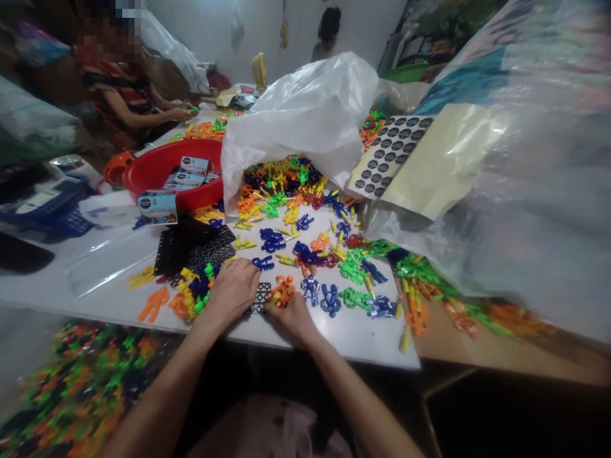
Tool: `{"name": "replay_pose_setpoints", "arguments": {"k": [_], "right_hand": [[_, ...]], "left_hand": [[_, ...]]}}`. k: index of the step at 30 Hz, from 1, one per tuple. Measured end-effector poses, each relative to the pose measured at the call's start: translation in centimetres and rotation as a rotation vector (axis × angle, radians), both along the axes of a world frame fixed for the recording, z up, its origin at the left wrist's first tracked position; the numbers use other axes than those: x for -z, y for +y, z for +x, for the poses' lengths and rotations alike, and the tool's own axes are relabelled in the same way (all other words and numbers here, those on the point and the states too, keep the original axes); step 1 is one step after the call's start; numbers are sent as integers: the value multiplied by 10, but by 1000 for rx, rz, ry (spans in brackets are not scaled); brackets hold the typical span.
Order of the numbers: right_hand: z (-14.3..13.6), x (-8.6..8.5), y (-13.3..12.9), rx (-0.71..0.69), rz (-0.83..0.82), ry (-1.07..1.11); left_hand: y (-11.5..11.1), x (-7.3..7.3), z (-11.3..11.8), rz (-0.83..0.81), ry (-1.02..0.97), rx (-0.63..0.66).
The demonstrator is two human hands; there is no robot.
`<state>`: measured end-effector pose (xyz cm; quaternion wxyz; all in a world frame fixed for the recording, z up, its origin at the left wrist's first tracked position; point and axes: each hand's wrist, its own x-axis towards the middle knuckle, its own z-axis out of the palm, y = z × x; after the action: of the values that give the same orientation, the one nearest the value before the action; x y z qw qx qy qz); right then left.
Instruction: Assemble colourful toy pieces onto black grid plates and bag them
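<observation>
Barely begun, the assembly centres on a small black grid plate at the desk's near edge: the left hand presses it flat, right hand fingers pinching orange pieces beside it, while loose coloured pieces beyond it await sorting.

Small black perforated plastic grid plate and a cluster of orange plastic figure pieces at the near edge of the white bench.

The grid plate lies flat, partly covered by the left hand, its hole pattern showing between both hands. The orange pieces sit bunched at its right edge, touching it, in the grip of the right hand, whose fingers curl round them from below.
</observation>
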<state>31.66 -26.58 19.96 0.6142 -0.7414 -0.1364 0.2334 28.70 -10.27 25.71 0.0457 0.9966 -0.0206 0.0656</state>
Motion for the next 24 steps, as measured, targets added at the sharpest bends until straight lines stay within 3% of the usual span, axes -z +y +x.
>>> {"name": "replay_pose_setpoints", "arguments": {"k": [4,7,11,15,18,21,24], "right_hand": [[-21,19,13,22,-22,61],[-24,33,16,-42,-73,-176],[-21,44,17,-229,-343,-566],[-19,39,34,-361,-543,-663],[-20,29,41,-399,-557,-627],[-9,15,18,-461,-430,-569],[29,-1,-23,-309,-475,-590]], "left_hand": [[2,3,0,-34,-31,11],[3,3,-1,-74,-43,5],[3,1,-5,-138,-44,49],[7,-1,-7,-86,-15,80],[10,0,-9,-14,-11,55],[12,0,-14,14,-12,84],[11,1,-21,25,-5,121]]}}
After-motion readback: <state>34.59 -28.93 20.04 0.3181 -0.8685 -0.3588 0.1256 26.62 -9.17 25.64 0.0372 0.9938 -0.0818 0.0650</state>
